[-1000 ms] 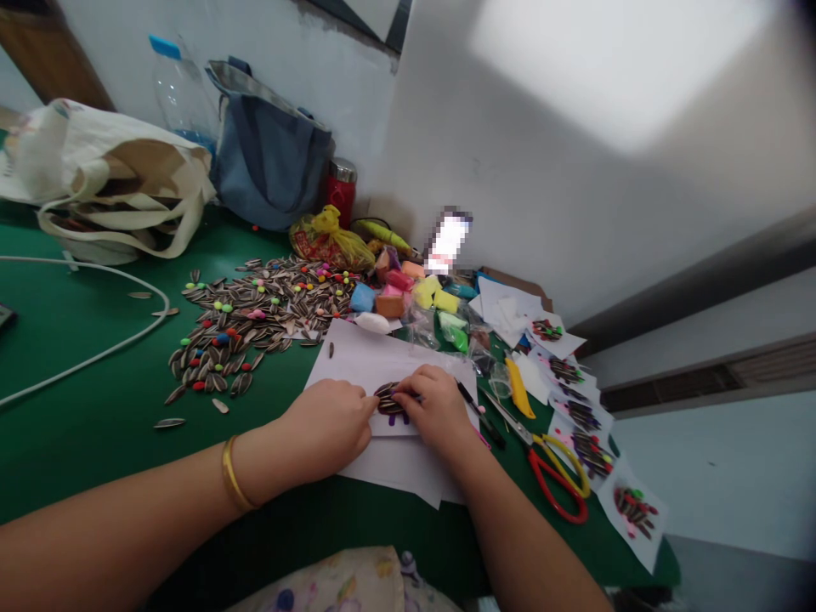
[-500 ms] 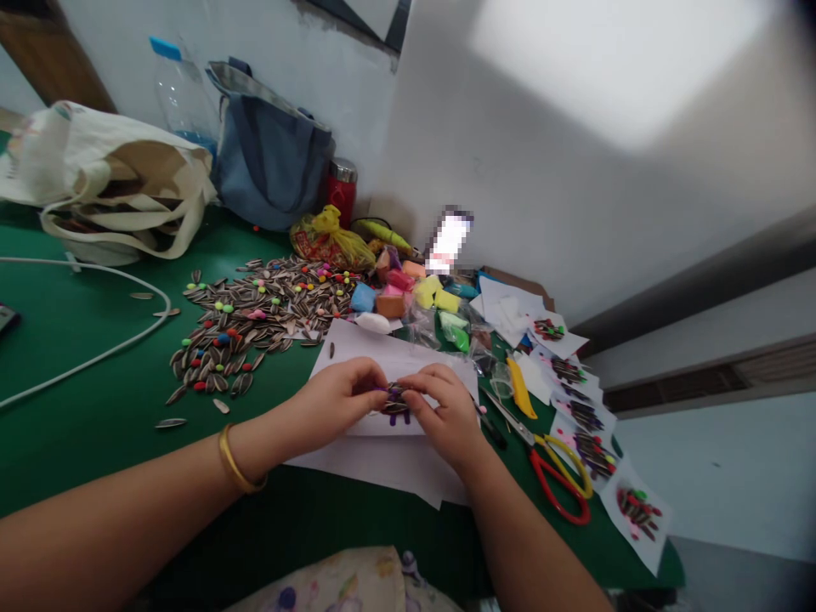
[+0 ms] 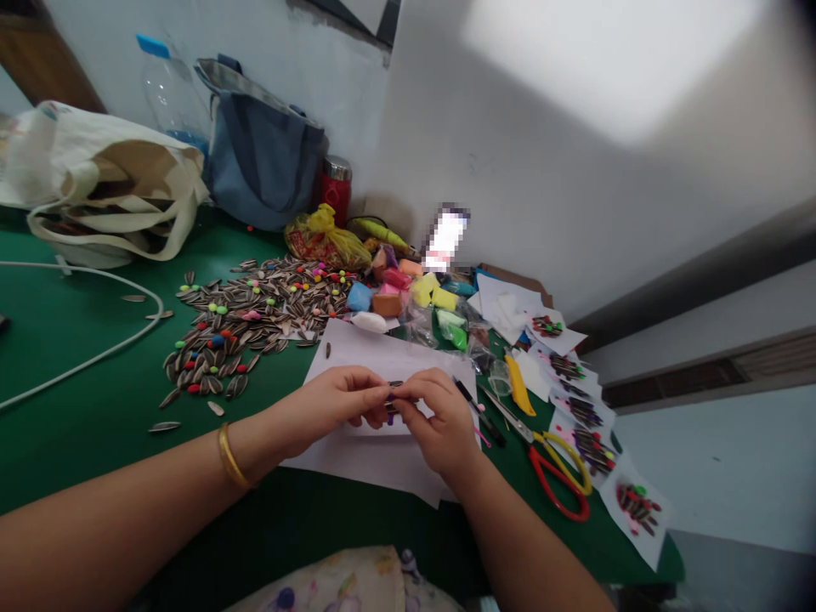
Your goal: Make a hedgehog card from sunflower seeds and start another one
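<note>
My left hand (image 3: 341, 404), with a gold bangle on its wrist, and my right hand (image 3: 439, 416) meet over white paper (image 3: 363, 340). Fingers and thumbs of both are closed, tips together, on a small sunflower-seed figure (image 3: 396, 406) with purple parts. My fingers hide most of it, so its exact shape and any single seed being pinched cannot be made out. One loose sunflower seed (image 3: 328, 349) lies near the paper's left edge. Close to my right hand are a black pen (image 3: 481, 414) and a thin pink strip (image 3: 483, 437).
Left of the paper spreads a heap of sunflower seeds (image 3: 255, 310) mixed with coloured ones. Bagged clay blocks (image 3: 421, 289) sit behind it. Scissors (image 3: 541, 455), a yellow cutter (image 3: 519, 387) and finished seed pictures (image 3: 634, 510) line the right. Bags (image 3: 261, 157) and a phone (image 3: 446, 238) stand at the back.
My hands have drawn closer together, and their fingertips now cover more of the seed figure. The right hand has uncovered more of the pen and the pink strip.
</note>
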### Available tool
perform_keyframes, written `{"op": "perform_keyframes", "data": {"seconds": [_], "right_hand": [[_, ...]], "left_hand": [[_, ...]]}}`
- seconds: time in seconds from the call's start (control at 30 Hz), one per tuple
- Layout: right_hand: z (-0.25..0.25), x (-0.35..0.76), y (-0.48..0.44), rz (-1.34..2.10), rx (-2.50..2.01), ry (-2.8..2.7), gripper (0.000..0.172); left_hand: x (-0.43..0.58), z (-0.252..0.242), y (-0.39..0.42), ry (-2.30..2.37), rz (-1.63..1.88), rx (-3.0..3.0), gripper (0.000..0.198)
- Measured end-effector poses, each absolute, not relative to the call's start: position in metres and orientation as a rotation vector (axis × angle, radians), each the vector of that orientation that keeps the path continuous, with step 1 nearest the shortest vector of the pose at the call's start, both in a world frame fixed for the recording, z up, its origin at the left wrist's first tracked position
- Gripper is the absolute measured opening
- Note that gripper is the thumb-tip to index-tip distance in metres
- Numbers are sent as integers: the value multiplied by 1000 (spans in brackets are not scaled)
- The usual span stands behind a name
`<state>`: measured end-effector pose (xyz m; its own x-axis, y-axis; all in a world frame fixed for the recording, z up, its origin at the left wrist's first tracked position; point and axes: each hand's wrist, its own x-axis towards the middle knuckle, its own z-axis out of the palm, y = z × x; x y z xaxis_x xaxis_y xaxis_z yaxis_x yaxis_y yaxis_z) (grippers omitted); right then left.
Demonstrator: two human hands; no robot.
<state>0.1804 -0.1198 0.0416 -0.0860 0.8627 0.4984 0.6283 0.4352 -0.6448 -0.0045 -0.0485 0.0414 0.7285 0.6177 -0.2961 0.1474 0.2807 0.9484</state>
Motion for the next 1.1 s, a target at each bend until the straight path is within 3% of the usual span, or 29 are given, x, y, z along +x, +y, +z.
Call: {"op": "perform_keyframes", "data": {"seconds": [0.17, 0.73, 1.1], "right_hand": [[39, 182, -120, 306, -1253, -1867, 19], [43, 181, -117, 146, -1328, -1967, 9], [43, 166, -127, 312, -1165, -1772, 15]], "left_hand": [[-4, 43, -49, 716, 323, 1315, 38], [-4, 42, -47, 770, 402, 1514, 31], [2, 36, -53, 646, 673, 606, 18]]}}
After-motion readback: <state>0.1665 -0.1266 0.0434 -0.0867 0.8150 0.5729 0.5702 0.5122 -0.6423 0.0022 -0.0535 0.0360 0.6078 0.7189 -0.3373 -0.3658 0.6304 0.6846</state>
